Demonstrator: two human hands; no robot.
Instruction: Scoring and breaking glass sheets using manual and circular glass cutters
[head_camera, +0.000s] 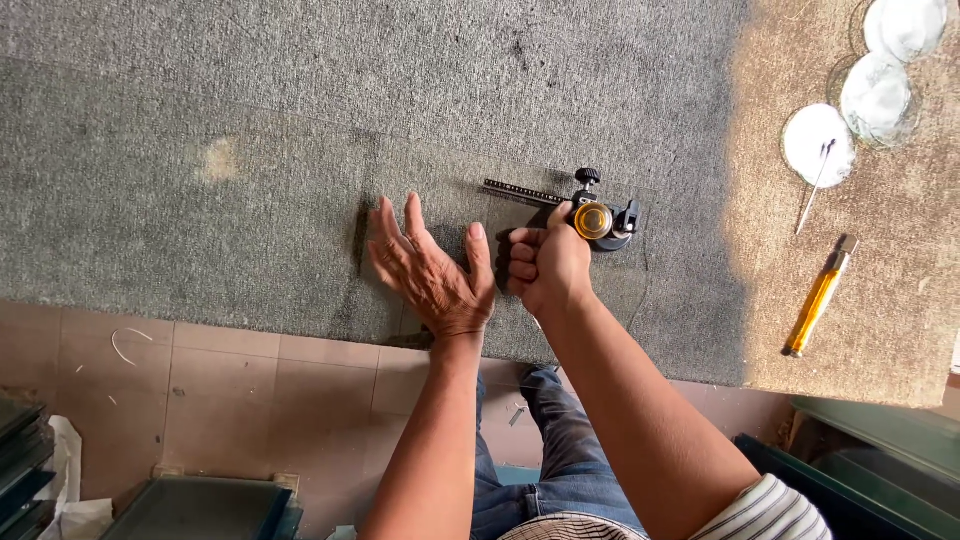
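Grey felt (250, 120) under left hand (432, 272), flat and spread; right hand (548, 265) fisted round circle cutter (595, 220)

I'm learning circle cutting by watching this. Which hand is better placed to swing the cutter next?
The right hand, probably: it is closed around the cutter on the glass sheet. The left hand lies flat and open on the glass beside it.

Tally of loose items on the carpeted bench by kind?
Round glass discs: 3
Circle cutter, held in right hand: 1
Yellow-handled tool: 1
Thin stick on the nearest disc: 1
Total: 6
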